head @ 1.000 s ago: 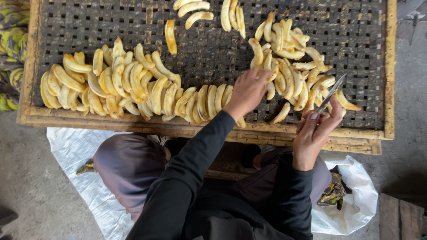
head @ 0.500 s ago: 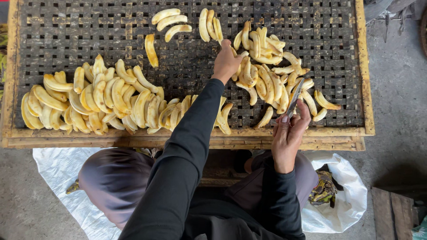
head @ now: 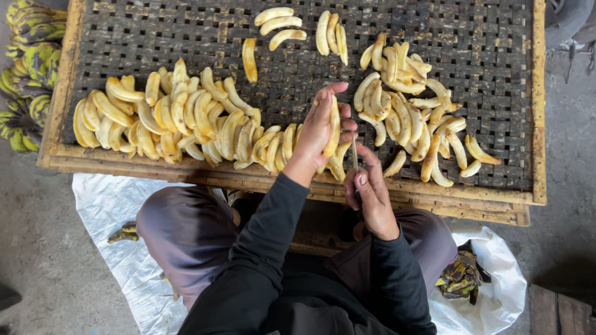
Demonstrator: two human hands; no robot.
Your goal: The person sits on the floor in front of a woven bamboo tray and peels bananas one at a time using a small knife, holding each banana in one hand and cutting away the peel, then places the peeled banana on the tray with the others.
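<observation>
My left hand (head: 320,131) grips a peeled yellow banana (head: 333,123) upright above the front edge of the woven bamboo tray (head: 186,31). My right hand (head: 370,189) holds a small knife (head: 354,155) whose blade points up at the banana's lower end. A long row of peeled bananas (head: 174,121) lies on the tray to the left of my hands. A looser heap of peeled bananas (head: 413,111) lies to the right. A few single bananas (head: 279,25) rest near the tray's far edge.
Unpeeled green-yellow banana bunches (head: 25,80) lie on the floor at the left. A white plastic sheet (head: 112,205) lies under my knees, and a white bag holding dark peels (head: 462,276) sits at the right. Concrete floor surrounds the tray.
My left hand picked a banana from the right heap and brought it back toward me. My right hand with the knife moved left to meet it.
</observation>
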